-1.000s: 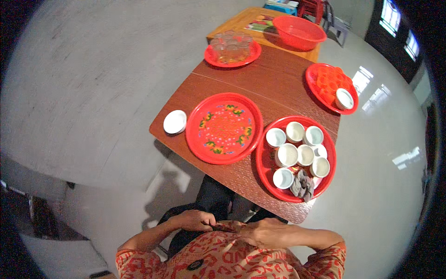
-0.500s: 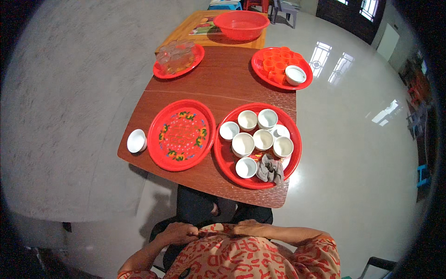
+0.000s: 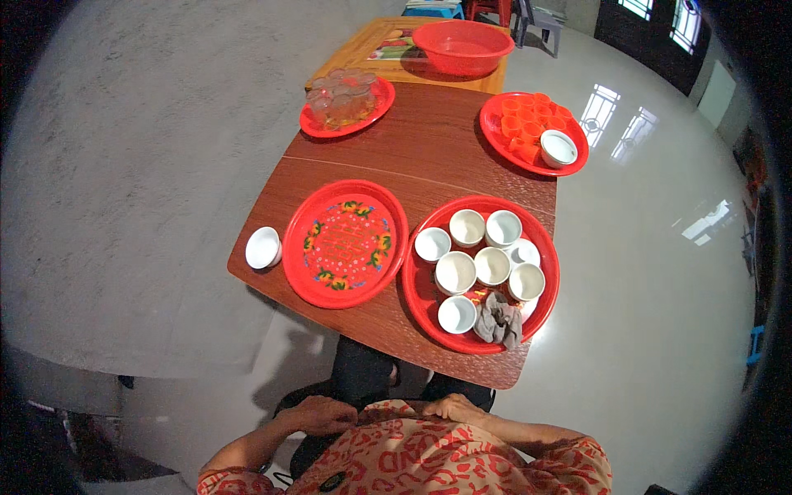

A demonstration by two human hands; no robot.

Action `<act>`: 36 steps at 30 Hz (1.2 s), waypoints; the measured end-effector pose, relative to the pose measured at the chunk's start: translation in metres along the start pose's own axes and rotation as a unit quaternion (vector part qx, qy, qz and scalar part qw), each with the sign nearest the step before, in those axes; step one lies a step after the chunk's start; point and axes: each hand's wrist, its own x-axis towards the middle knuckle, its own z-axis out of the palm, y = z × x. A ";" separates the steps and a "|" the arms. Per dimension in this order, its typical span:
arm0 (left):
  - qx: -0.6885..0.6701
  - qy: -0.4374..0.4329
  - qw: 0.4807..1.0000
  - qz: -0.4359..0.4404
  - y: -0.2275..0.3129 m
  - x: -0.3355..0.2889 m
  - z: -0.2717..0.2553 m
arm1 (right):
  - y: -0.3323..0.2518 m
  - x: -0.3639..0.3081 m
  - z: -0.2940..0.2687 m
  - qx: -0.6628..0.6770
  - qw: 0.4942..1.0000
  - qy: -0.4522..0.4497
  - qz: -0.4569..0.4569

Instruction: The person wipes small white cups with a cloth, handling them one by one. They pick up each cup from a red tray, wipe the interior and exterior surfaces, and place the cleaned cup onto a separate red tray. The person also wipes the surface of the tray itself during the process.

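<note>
At my lap, my left hand (image 3: 327,415) is closed with its fingers curled on the hem of my patterned shirt (image 3: 404,450). Opposite it, my right hand (image 3: 456,408) is also closed at the hem; its fingertips are partly hidden. Both hands are below the table's near edge, apart from everything on the table. Nearest to them, a red tray (image 3: 418,318) holds several white cups (image 3: 455,272) and a crumpled grey cloth (image 3: 498,320). To its left lies a bare red tray with a flower ring (image 3: 342,247). A single white cup (image 3: 263,247) leans on its side beside that tray.
The brown table (image 3: 412,157) carries, farther back, a red plate (image 3: 351,130) of clear cups (image 3: 342,97) and another red plate (image 3: 571,165) with orange cups (image 3: 528,120) and a white bowl (image 3: 558,148). A red basin (image 3: 462,48) stands behind, with stools (image 3: 433,10) beyond.
The whole scene has shifted right and slightly down in the picture as the view turned. My hands stay at the shirt hem, and the things on the table keep their places.
</note>
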 end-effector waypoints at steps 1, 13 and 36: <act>-0.005 -0.014 1.000 0.000 -0.001 -0.001 -0.002 | 0.001 0.003 -0.001 0.014 1.000 -0.010 0.002; -0.185 -0.073 0.977 0.083 -0.041 -0.013 -0.006 | -0.033 0.036 -0.036 0.051 0.993 -0.086 -0.068; -0.271 0.237 0.929 0.084 -0.086 -0.005 0.000 | -0.045 0.046 -0.041 0.146 0.971 -0.179 0.058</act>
